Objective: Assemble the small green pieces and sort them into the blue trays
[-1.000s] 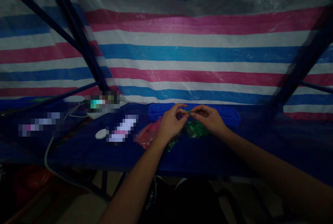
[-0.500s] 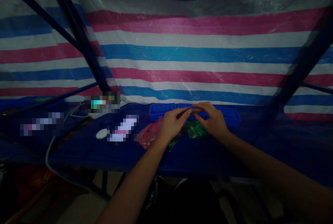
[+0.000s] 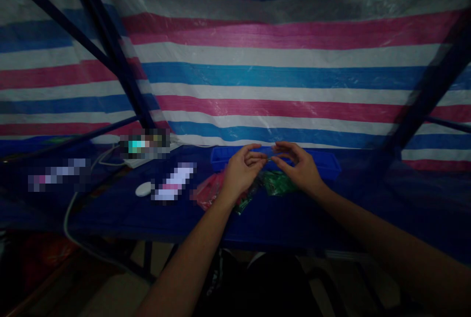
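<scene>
A red bag [image 3: 210, 190] and green bag [image 3: 278, 184], contents unclear, lie before blue bins [image 3: 326, 161].

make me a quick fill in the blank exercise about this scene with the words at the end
In this view, the reddish bag lies to the ____ of the right hand.
The crumpled bag between the right hand and the left hand is ____.
The plastic trays beyond the hands are ____.
The small rounded object is ____.

Missing words: left, green, blue, white.
</scene>
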A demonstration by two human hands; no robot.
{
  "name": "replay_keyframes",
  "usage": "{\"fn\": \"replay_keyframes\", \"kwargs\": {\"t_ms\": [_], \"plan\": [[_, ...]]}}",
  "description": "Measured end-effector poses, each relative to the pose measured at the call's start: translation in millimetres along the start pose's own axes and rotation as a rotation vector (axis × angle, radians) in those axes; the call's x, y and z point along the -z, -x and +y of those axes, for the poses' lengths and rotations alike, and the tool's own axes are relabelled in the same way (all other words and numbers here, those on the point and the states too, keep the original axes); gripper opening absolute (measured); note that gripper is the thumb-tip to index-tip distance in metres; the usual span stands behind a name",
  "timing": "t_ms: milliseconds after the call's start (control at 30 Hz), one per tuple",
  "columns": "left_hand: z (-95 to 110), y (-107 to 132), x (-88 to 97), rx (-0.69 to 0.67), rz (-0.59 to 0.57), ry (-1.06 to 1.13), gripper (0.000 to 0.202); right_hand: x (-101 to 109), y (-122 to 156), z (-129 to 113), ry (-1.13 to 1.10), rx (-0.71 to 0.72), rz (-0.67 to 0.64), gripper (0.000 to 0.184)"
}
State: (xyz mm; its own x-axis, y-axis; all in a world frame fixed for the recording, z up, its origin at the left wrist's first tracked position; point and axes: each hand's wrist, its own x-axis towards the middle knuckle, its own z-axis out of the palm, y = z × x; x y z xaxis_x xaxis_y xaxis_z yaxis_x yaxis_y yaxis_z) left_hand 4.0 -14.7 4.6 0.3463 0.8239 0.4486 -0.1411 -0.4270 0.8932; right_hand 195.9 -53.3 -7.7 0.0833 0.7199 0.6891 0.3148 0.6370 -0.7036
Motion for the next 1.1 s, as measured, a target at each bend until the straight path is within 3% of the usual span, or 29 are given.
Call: {"fn": "replay_keyframes", "kwargs": {"t_ms": [167,367,600,767,900,1100], "plan": [[2.7,3.3,0.4,0.003,-0.024,-0.100,0.045,-0.5,-0.2,5.6,-0.026,-0.071,-0.036,0.035],[3.4,6.4,4.4,0.003,-0.044,-0.361,0.025,2.5,3.6,0.3,0.240,0.115,-0.060,0.025],[-5.9,2.3,5.2,-0.008,-0.054,-0.258,0.025,3.8,3.6,-5.6,0.377,0.247,-0.091,0.024],[-8.0,-1.4,5.7,0.000,0.024,-0.191,0.026,3.2,1.7,-5.9,0.431,0.259,-0.117,0.032],[-5.2,0.3,6.6,-0.003,0.038,-0.276,0.023,2.5,2.2,-5.8,0.413,0.249,-0.165,0.035],[-5.5,2.2,7.2,-0.053,-0.005,-0.352,0.012,3.6,2.4,-9.0,0.335,0.213,-0.050,0.021]]}}
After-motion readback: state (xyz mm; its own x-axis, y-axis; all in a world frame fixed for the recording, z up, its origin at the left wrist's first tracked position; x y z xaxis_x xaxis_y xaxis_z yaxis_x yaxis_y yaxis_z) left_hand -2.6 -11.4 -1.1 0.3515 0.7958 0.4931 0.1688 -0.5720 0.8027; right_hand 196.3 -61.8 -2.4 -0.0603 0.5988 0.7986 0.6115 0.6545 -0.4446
